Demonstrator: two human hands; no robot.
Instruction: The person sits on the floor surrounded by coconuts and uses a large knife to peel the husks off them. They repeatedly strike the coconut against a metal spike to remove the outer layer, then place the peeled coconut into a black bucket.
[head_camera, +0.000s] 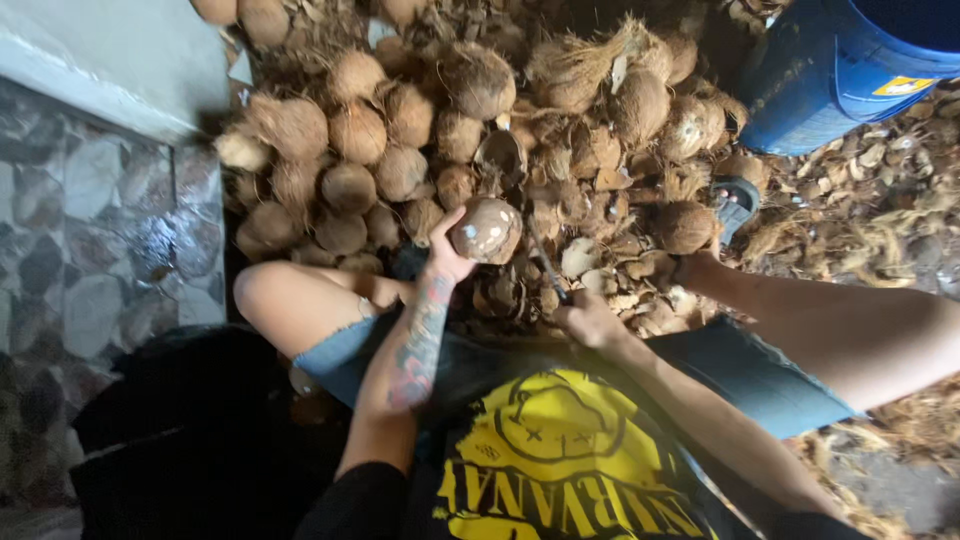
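Two hands, left hand (447, 255) gripping coconut (487, 230), right hand (590, 320) closed on half-hidden blade (545, 262)

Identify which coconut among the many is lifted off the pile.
The coconut held up in the left hand, its husk partly scraped to pale patches; the others lie in the pile.

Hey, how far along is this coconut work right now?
Done: husk scraps and shell pieces litter the ground. In hand: the left hand holds a partly scraped coconut; the right hand grips a blade. Left: a big pile of brown coconuts behind.
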